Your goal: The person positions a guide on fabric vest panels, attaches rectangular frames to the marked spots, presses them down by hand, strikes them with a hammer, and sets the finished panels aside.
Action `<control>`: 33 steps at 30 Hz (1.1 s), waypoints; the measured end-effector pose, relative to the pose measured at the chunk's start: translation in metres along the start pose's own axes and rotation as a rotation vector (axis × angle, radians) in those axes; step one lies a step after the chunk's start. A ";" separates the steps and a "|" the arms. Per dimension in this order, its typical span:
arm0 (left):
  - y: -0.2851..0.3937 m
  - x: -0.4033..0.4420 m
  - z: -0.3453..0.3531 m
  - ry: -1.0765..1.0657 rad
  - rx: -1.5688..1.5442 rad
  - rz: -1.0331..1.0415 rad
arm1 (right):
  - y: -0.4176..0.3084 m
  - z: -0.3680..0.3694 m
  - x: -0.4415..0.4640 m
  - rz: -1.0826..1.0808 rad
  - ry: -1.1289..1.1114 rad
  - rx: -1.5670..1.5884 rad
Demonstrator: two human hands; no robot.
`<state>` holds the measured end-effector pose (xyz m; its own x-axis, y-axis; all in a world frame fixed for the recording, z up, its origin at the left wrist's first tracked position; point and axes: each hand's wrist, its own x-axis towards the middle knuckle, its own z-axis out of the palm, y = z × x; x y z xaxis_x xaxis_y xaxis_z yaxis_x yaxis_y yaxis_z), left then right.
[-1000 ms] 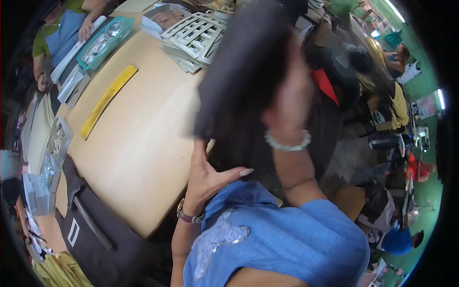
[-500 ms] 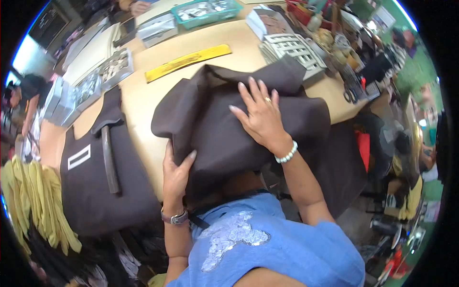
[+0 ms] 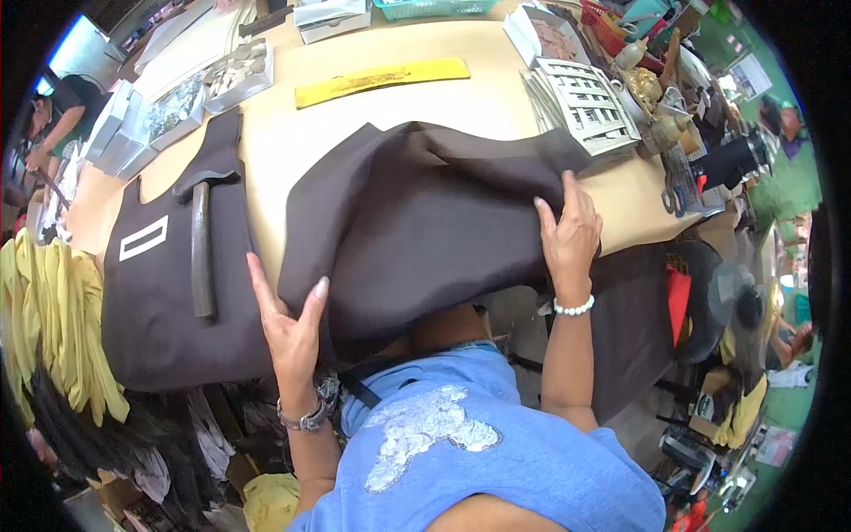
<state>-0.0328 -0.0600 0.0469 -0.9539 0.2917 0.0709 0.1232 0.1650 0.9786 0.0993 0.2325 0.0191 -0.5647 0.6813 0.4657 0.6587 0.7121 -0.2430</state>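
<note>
A dark brown sheet of pliable material (image 3: 425, 257) lies rumpled on the table in front of me, its near edge hanging over. At its left edge is my left hand (image 3: 294, 341), thumb and forefinger spread wide, the thumb against the sheet. My right hand (image 3: 572, 239) rests at the sheet's right side with fingers and thumb apart. Left of the sheet, an apron-shaped dark brown piece (image 3: 160, 301) lies flat, with a hammer (image 3: 203, 257) and a small white rectangular frame (image 3: 144, 239) on it.
A yellow strip (image 3: 381, 82) lies beyond the sheet. White boxes of small parts (image 3: 239, 82) stand at far left, slotted pale templates (image 3: 589, 106) and scissors (image 3: 674, 197) at right. Yellow gloves (image 3: 58, 310) hang at the left edge. Another person (image 3: 66, 115) is at far left.
My right hand has moved from the middle of the sheet to its right side. My left hand has shifted left, fingers spreading. The sheet lies flatter, and the view has shifted.
</note>
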 end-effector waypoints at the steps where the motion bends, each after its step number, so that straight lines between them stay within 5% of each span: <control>1: 0.000 0.006 0.000 -0.019 -0.077 0.013 | 0.002 0.004 0.008 -0.049 -0.008 0.012; 4: 0.003 0.024 0.003 -0.039 -0.243 0.057 | -0.005 0.018 0.045 -0.193 0.054 0.075; 10: 0.012 0.074 -0.004 0.068 0.121 0.374 | -0.047 0.020 0.165 -0.375 0.463 -0.058; 13: 0.005 0.087 -0.001 0.140 0.306 0.446 | -0.067 0.017 0.149 -0.249 0.490 0.021; 17: -0.004 0.081 -0.001 -0.006 0.459 0.287 | -0.055 0.040 0.080 -0.290 -0.033 0.018; 20: 0.008 0.075 -0.012 -0.133 0.109 0.171 | -0.038 0.044 0.052 -0.190 -0.315 -0.035; 21: 0.025 0.064 -0.018 -0.201 -0.240 0.006 | -0.034 0.042 0.048 -0.171 -0.322 -0.045; 23: 0.046 0.051 -0.035 -0.274 -0.485 0.006 | -0.027 0.040 0.043 -0.140 -0.337 -0.059; 26: 0.045 0.044 -0.050 -0.217 -0.176 0.091 | -0.021 0.038 0.032 -0.104 -0.383 -0.036; 29: 0.008 0.050 -0.059 -0.219 0.517 0.161 | -0.014 0.038 0.024 -0.107 -0.354 -0.088; 33: 0.004 0.037 -0.059 -0.236 0.350 0.118 | 0.000 0.031 0.023 -0.050 -0.282 -0.176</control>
<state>-0.0833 -0.1041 0.0651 -0.8442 0.5279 0.0927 0.3516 0.4149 0.8392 0.0705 0.2535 0.0038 -0.6980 0.6836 0.2135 0.6883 0.7227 -0.0637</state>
